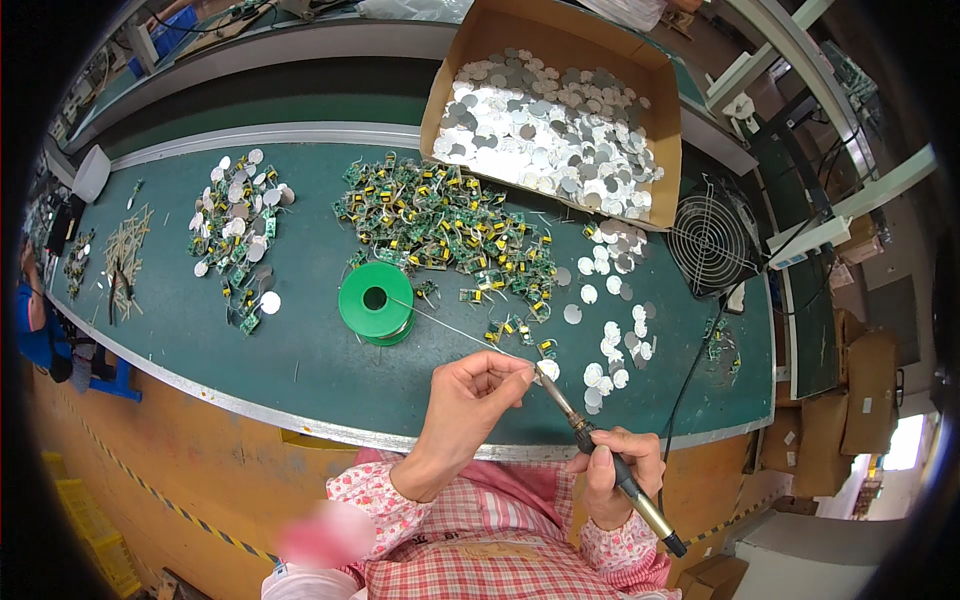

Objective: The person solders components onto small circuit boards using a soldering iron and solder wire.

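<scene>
Sleeves of pink checked and flowered cloth frame the bottom of our view, and from them our two hands rise over the near edge of the green worktop point(300, 290). Our right hand point(615, 470) has its fingers wrapped tight around the dark handle of a soldering iron point(600, 450), whose metal tip slants up and left to a small silver disc point(547, 370). Our left hand point(470, 395) has its fingers pinched together on that disc, just beside the iron's tip, and a thin strand of solder wire point(450, 325) runs past the fingertips.

We follow the wire back to a green plastic spool point(375, 300) lying flat on the worktop just beyond the hands. Right of it we see loose silver discs point(610, 340) scattered about. Farther off lies a heap of small green circuit boards with yellow parts point(440, 220), with a smaller mixed pile of discs and boards point(240, 220) to the left. At the far right stand a black wire-grilled fan point(710, 240) and a brown cardboard box full of silver discs point(550, 125).
</scene>
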A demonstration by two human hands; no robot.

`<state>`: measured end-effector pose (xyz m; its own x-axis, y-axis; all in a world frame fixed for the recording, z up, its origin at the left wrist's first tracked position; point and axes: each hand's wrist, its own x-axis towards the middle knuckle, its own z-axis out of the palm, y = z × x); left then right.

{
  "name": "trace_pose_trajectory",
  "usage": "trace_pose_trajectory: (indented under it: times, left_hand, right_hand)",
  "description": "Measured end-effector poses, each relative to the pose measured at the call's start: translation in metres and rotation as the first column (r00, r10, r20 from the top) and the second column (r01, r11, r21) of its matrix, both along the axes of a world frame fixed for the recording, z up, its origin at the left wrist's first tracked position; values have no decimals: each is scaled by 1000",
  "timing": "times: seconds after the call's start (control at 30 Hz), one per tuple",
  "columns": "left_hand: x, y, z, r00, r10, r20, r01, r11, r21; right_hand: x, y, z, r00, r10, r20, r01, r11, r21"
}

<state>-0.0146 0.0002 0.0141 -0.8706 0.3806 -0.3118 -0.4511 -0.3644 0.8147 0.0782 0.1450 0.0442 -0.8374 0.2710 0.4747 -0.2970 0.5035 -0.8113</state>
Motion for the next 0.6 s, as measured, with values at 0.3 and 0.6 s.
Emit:
trace_pose_trajectory:
  times: [0.3, 0.6]
  left_hand:
    - [2, -3, -3, 999, 22, 34, -22, 1000, -3]
    - [5, 11, 0, 998, -46, 31, 44, 998, 51]
  right_hand:
    - [7, -11, -11, 1000, 25, 13, -26, 998, 58]
    - [-18, -10, -16, 958, -181, 221, 251, 903, -350]
